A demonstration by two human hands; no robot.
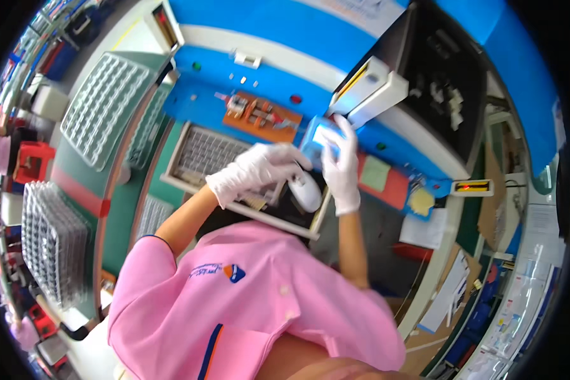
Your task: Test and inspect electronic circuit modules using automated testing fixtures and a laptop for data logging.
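I can't tell whether the blurred right hand holds the blue item; the left hand hides part of the keyboard.

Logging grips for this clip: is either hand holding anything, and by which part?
Cannot be told: the right hand is at the blue box, the left hand by the white mouse; blur hides any grip.

Orange plate on blue worktop

Looked steeply down from the person's head, fisheye-wide and upright; took in the pink shirt very near, left hand and right hand close beyond, blue panel farther off.
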